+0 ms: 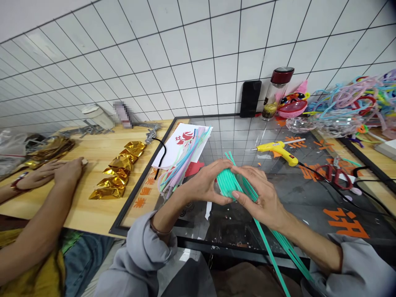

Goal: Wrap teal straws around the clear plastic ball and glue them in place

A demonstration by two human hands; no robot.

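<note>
Between my hands is a bundle of green craft stems (227, 183), wound or bent into a ribbed, rounded shape. My left hand (207, 179) is curled around its left side, thumb below and fingers above. The fingers and thumb of my right hand (258, 194) press on its right side. Long loose green stems (269, 247) trail from under my right hand toward my lap. A couple of short green ends (229, 156) stick out above the bundle.
A yellow glue gun (276, 152) and red-handled scissors (335, 175) lie to the right. Pastel craft stems (182, 159) rest on white paper (161, 159). A phone (250, 99) and glass bottle (275, 95) stand against the wall. Another person's hands (58, 171) are near gold foil pieces (116, 173).
</note>
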